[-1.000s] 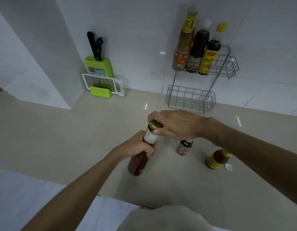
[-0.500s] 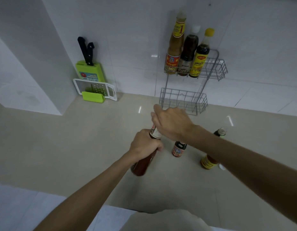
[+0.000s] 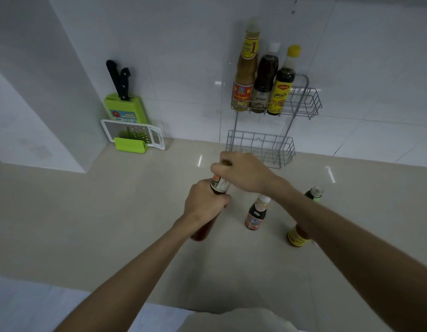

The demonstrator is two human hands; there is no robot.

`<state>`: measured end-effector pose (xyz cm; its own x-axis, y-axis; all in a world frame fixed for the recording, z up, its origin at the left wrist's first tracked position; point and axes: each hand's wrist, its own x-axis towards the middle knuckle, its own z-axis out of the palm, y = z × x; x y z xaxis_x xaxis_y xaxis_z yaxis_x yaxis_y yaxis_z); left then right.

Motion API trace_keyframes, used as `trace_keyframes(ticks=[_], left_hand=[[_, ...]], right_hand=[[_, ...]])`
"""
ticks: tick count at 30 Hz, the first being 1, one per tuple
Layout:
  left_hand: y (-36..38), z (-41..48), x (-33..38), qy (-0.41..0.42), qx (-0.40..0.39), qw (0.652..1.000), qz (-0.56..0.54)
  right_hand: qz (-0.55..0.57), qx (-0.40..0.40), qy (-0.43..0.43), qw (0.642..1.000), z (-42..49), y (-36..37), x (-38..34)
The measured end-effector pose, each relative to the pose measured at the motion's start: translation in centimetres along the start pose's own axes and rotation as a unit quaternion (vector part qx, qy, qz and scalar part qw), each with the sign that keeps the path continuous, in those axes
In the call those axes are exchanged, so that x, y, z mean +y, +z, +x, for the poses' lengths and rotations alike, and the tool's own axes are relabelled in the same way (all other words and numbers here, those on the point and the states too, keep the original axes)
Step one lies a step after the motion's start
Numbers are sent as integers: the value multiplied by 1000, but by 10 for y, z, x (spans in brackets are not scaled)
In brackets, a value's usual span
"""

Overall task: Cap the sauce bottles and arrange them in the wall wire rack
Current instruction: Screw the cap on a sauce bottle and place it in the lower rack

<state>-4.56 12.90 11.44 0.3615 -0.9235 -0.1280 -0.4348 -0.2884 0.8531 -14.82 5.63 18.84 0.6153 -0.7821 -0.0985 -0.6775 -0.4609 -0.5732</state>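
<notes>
My left hand (image 3: 204, 202) grips the neck of a red sauce bottle (image 3: 203, 230) held tilted above the counter. My right hand (image 3: 243, 172) is closed over its gold cap (image 3: 225, 162) at the top. A small dark bottle with a white cap (image 3: 255, 214) stands on the counter just right of it. Farther right stand a red bottle with a yellow label (image 3: 295, 237), partly hidden by my right forearm, and a dark bottle (image 3: 314, 192) behind the arm. The wall wire rack (image 3: 303, 101) holds three capped bottles (image 3: 263, 82) on its upper shelf; the lower shelf (image 3: 260, 147) holds nothing.
A green knife block (image 3: 125, 109) with two black-handled knives and a white grater (image 3: 133, 136) stand in the left corner against the tiled wall. The beige counter (image 3: 87, 212) spreads out to the left of my hands.
Both hands and the red bottle have moved up and away from me toward the rack. My right hand has turned over the cap, covering most of it.
</notes>
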Motion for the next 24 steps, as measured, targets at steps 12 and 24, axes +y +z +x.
trace_keyframes(ticks=[12,24], left_hand=[[-17,52,1,71,-214,967,-115],[34,163,-14,-14,-188,982,-30]], right_hand=[[295,54,-44,953,24,-93,26],[185,280,30,942,80,-9,119]])
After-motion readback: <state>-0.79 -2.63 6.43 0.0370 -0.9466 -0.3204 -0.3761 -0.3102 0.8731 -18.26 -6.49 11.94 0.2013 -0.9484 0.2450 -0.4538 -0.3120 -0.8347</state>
